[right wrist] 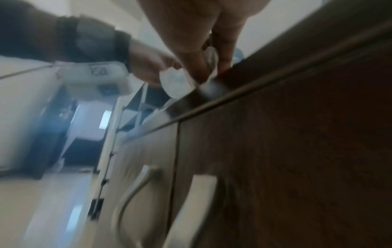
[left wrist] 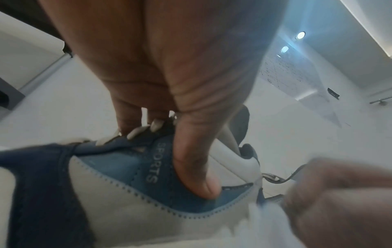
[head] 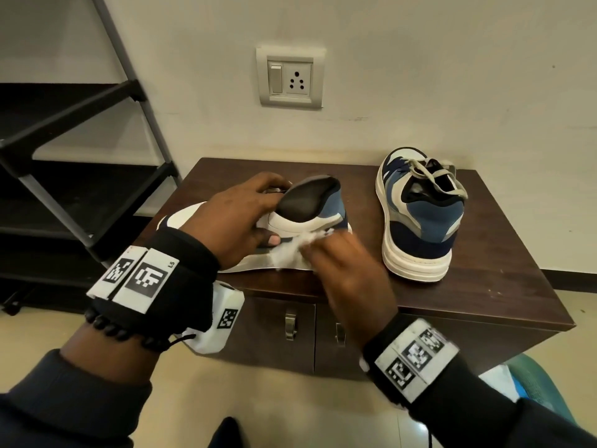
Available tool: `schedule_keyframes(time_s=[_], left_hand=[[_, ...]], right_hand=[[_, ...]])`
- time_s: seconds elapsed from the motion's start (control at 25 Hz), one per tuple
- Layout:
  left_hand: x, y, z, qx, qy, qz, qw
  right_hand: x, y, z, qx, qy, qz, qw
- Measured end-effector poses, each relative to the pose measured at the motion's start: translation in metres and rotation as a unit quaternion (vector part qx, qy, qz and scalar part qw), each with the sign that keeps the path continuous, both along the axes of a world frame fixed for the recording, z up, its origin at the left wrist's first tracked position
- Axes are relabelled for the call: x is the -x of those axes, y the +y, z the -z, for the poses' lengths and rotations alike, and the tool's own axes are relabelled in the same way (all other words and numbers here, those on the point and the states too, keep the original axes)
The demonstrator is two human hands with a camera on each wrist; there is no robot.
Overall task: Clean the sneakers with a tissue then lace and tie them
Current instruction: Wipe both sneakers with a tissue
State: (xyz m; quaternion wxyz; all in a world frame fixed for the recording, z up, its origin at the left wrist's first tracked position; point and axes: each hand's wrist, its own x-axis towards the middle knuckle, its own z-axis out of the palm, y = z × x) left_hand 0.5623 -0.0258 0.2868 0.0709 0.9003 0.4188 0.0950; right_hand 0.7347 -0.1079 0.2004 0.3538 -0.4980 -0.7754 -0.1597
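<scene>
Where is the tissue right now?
In the head view the tissue is low centre, held under the right hand against the side of the near sneaker, which the left hand grips on the cabinet.

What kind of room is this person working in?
Probably a home or office room: a low dark wooden cabinet against a plain wall, a switch-and-socket plate above it, and a black shelf rack alongside.
</scene>
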Motion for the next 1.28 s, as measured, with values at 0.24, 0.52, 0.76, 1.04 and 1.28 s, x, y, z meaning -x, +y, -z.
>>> schedule_keyframes(time_s=[0.24, 0.52, 0.76, 1.04, 1.28], left_hand=[[0.000, 0.000, -0.002, -0.011, 0.008, 0.004, 1.000], [0.003, 0.000, 0.001, 0.009, -0.023, 0.004, 1.000], [-0.018, -0.025, -0.008, -0.219, -0.119, 0.054, 0.967], [-0.038, -0.039, 0.013, -0.186, -0.090, -0.032, 0.978], [-0.037, -0.031, 0.016, -0.125, -0.095, -0.054, 0.986]], right_hand=[[0.000, -0.001, -0.013, -0.014, 0.017, -0.017, 1.000], [-0.005, -0.005, 0.007, 0.088, -0.004, -0.033, 0.996], [-0.026, 0.003, -0.050, -0.047, 0.258, 0.034, 0.964], [-0.018, 0.012, -0.027, -0.022, 0.247, 0.011, 0.969], [-0.018, 0.012, -0.009, -0.027, 0.091, 0.018, 0.995]])
